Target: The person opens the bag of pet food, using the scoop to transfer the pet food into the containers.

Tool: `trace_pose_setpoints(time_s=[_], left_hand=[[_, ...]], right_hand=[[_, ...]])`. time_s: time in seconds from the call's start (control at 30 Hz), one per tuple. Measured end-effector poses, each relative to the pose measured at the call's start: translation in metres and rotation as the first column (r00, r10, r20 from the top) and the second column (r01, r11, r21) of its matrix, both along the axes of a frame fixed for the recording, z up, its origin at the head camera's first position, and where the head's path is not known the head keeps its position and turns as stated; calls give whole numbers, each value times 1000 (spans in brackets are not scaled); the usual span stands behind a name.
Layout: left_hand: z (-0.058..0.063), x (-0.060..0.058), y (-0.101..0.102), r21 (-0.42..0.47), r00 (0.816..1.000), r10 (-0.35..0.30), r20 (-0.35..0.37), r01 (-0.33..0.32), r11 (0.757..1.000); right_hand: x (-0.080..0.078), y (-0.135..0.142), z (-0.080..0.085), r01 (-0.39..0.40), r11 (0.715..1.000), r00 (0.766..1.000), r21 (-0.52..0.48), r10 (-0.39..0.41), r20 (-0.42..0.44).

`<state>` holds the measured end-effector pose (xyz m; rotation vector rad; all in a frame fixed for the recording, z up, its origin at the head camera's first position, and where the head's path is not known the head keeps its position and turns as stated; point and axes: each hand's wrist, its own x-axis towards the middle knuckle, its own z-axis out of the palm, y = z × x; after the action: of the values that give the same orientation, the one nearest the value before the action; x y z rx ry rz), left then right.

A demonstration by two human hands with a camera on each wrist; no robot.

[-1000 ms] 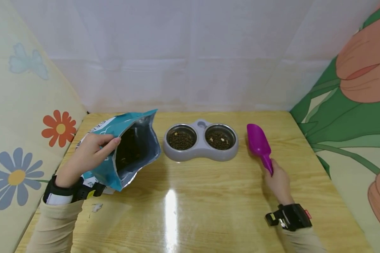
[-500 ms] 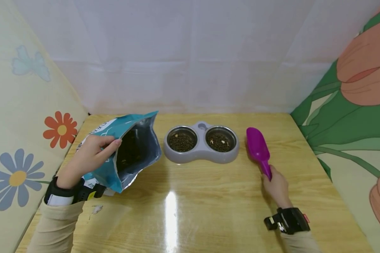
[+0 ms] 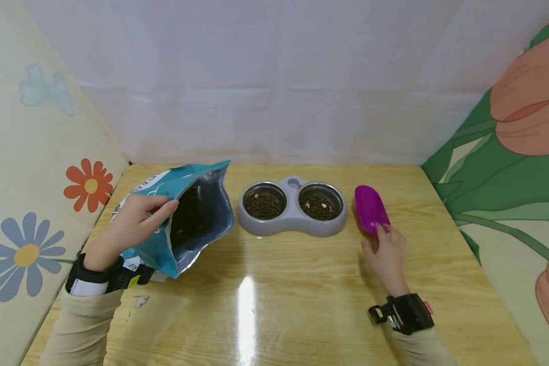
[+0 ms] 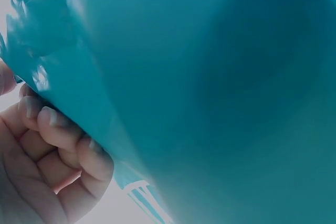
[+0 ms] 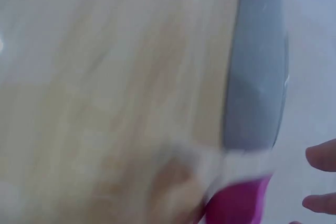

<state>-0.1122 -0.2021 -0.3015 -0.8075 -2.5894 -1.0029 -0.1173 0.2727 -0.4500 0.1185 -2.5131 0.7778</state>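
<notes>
My left hand (image 3: 134,223) pinches the rim of a teal pet food bag (image 3: 189,175) between thumb and fingers. The bag leans with its silver-lined mouth facing right, and dark kibble shows inside. In the left wrist view the bag's teal side (image 4: 157,77) fills most of the picture beside the curled fingers (image 4: 68,129). A purple scoop (image 3: 369,206) lies on the table at the right. Over its hidden handle is my right hand (image 3: 386,256), with thumb and fingers spread apart. The right wrist view shows fingertips (image 5: 320,156) away from the scoop's purple edge (image 5: 236,203).
Between bag and scoop stands a grey double pet bowl (image 3: 295,223). Brown kibble with a few pale pieces lies in both steel dishes. A small whitish scrap (image 3: 141,301) is on the wooden table (image 3: 302,290). Flowered panels flank both sides, and a white cloth hangs behind.
My right hand has loosened from the scoop's handle and moved up and left toward its base, fingers now spread. The scoop lies nearly where it was. Left hand and bag stay put.
</notes>
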Motion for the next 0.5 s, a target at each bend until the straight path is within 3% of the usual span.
trace_pose_setpoints(time_s=[0.13,0.33,0.5], left_hand=[[-1,-1,0,-1,1000,1,2,-1,1000],[-1,-1,1,-10,1000,7,9,-7,1000],[-1,-1,0,-13,1000,10,4,-10,1000]], right_hand=[[-10,-32,5,-100,995,992,-16,98,-84],[-25,-81,13,-200,979,978,-40,197,-67],[-31,-122,23,-306,946,952,-104,304,-37]])
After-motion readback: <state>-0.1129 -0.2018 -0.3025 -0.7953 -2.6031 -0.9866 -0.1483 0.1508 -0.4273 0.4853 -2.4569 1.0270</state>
